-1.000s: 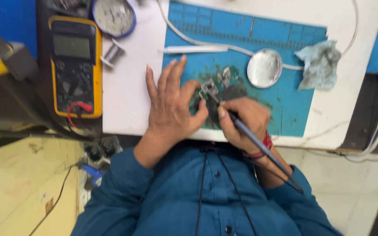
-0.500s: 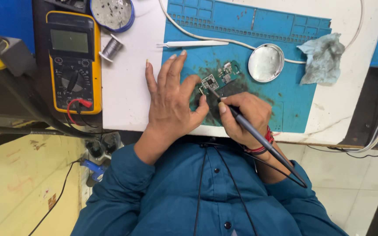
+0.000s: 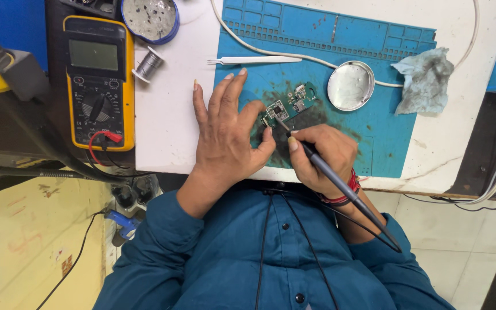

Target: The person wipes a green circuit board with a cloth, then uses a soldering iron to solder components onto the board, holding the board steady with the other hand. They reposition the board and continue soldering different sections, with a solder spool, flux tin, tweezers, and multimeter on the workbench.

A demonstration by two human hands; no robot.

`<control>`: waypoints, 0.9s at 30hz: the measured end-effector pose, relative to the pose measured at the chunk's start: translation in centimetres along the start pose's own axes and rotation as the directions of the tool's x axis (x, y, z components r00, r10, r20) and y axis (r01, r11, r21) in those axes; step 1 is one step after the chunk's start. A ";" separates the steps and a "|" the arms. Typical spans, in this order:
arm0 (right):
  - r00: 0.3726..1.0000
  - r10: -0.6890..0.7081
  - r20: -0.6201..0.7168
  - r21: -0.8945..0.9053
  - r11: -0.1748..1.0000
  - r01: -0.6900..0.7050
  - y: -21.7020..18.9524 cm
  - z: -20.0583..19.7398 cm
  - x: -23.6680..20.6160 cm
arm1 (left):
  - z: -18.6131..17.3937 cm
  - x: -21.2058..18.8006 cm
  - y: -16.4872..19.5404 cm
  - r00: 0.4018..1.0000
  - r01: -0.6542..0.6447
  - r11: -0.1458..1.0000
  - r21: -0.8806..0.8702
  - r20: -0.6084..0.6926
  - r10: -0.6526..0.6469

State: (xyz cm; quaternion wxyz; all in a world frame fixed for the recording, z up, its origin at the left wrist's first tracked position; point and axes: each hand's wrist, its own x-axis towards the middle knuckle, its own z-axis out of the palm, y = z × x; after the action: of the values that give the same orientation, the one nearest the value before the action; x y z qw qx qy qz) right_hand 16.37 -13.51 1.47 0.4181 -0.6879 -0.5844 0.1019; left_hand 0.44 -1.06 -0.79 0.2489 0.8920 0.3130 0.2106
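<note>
Item: small green circuit board, lying on a stained blue work mat on the white bench.

Left hand: laid flat on the mat, fingers spread and released, thumb tip resting at the board's near edge, steadying it.

Right hand: clenched in a pen grip round a dark soldering iron, its tip touching a chip on the board; the cord trailed back over the blue shirt.

Step in hand, as judged: touching up a joint on the board. The next move would call for a steady tip, a still board, and solder fed close by.

Nearby: white tweezers above the left hand; round metal dish and crumpled cloth to the board's right; solder spool, yellow meter and round tin to the left; white cable across the mat.
</note>
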 end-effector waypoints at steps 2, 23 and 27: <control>1.000 0.021 -0.024 -0.020 1.000 -0.021 -0.1 0.0 -0.1 | 0.0 0.0 0.1 1.000 0.002 1.000 -0.004 0.003 -0.002; 1.000 -0.013 0.015 0.007 1.000 0.013 0.1 -0.1 0.0 | 0.2 0.0 0.0 1.000 0.005 1.000 -0.002 0.010 -0.005; 0.999 0.021 -0.028 -0.016 1.000 -0.021 0.0 0.1 -0.1 | 0.2 0.1 0.0 1.000 0.006 1.000 0.005 0.007 -0.006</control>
State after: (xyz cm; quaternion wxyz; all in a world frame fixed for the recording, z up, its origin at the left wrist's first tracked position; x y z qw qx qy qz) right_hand 16.30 -13.56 1.36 0.4193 -0.6988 -0.5722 0.0920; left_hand 0.58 -1.10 -0.91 0.2484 0.8924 0.3155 0.2057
